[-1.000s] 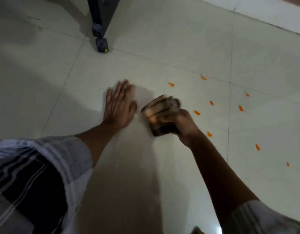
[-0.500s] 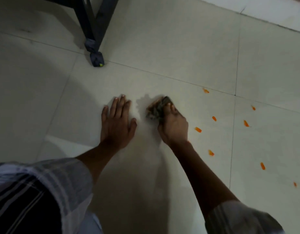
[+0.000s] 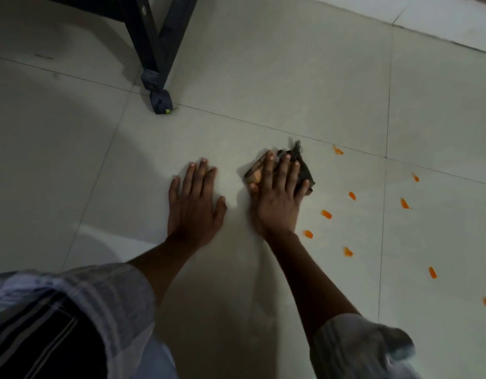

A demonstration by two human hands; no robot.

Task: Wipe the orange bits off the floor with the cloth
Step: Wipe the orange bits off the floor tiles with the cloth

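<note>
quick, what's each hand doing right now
Left hand: open, flat on the floor.
Right hand: open, fingers pressing the cloth down.

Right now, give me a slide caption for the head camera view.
Right hand presses a dark cloth on the tiled floor beside scattered orange bits; left hand rests flat.

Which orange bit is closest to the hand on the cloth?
The orange bit just right of the right hand's wrist; the others lie farther right.

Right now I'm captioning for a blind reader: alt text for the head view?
A right hand presses a dark cloth flat on the tiled floor; orange bits lie scattered to its right. The left hand rests flat beside it.
</note>
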